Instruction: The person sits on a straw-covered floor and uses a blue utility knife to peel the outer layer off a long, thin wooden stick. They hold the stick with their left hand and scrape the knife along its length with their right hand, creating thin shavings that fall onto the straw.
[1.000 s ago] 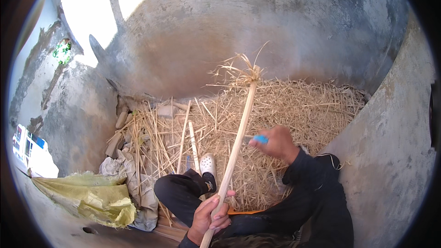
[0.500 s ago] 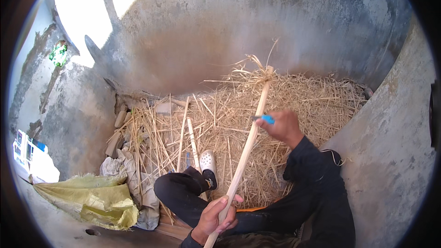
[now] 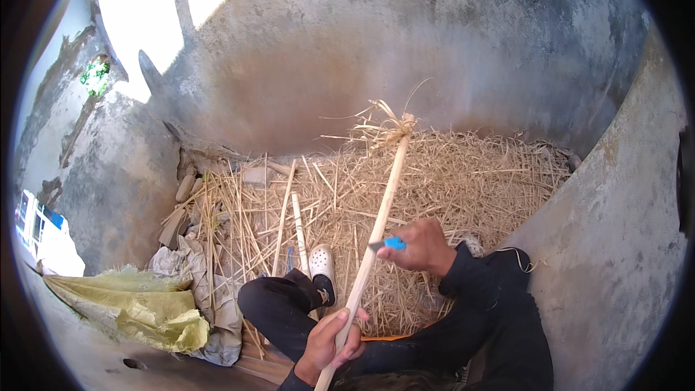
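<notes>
A long pale wooden stick [image 3: 378,226] slants up and away from my lap. Curled shavings [image 3: 387,127] cling in a tuft to its far end. My left hand [image 3: 331,344] is closed around the stick's lower part. In my right hand [image 3: 423,247] is a knife with a blue handle [image 3: 395,243]; its short dark blade lies against the stick about midway along, on the right side. The right fingers are wrapped round the handle and hide most of it.
A thick bed of shavings [image 3: 463,174] covers the floor ahead, with loose strips and sticks [image 3: 299,224] at left. A yellow woven sack [image 3: 137,308] lies at lower left. Concrete walls [image 3: 347,58] close in ahead and at right. My crossed legs and a white clog [image 3: 321,261] are near.
My right hand and the knife have come down along the stick, nearer to my left hand. The stick's far end has shifted a little left and lower in view.
</notes>
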A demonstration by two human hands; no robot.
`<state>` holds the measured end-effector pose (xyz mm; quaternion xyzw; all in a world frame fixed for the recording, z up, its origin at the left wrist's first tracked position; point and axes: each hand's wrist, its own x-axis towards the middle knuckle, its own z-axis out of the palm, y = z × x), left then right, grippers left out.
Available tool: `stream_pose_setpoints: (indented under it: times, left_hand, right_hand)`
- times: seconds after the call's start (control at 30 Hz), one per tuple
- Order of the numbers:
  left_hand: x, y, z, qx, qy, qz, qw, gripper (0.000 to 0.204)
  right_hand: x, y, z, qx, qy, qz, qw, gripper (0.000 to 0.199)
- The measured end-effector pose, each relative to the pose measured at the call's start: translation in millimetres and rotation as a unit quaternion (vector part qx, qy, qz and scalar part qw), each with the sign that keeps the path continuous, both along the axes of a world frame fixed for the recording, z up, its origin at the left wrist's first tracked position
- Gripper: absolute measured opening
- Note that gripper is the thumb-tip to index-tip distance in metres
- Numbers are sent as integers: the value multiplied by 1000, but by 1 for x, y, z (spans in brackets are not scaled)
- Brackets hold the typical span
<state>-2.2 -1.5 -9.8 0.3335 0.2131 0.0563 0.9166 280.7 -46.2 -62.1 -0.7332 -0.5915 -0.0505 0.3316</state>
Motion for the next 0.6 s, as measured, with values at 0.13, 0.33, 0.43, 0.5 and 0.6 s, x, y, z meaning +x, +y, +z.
stream_pose_setpoints:
  times: [0.13, 0.33, 0.43, 0.5, 0.6]
  left_hand:
    - [-2, -1, 8, 135, 80, -33, 987, 41]
    - [2, -1, 4, 89, 46, -40, 994, 41]
    - [-6, -6, 0, 80, 56, -31, 995, 41]
    - [-7, -8, 5, 89, 72, -48, 992, 41]
    - [-2, -11, 8, 110, 102, -38, 988, 39]
  right_hand:
    - [16, 9, -6, 10, 26, -43, 999, 68]
    - [-10, -1, -1, 55, 26, 26, 998, 68]
    - [24, 8, -2, 17, 16, -58, 998, 69]
    - [58, 17, -11, 14, 16, -114, 993, 69]
    - [88, 22, -24, 51, -19, -150, 987, 71]
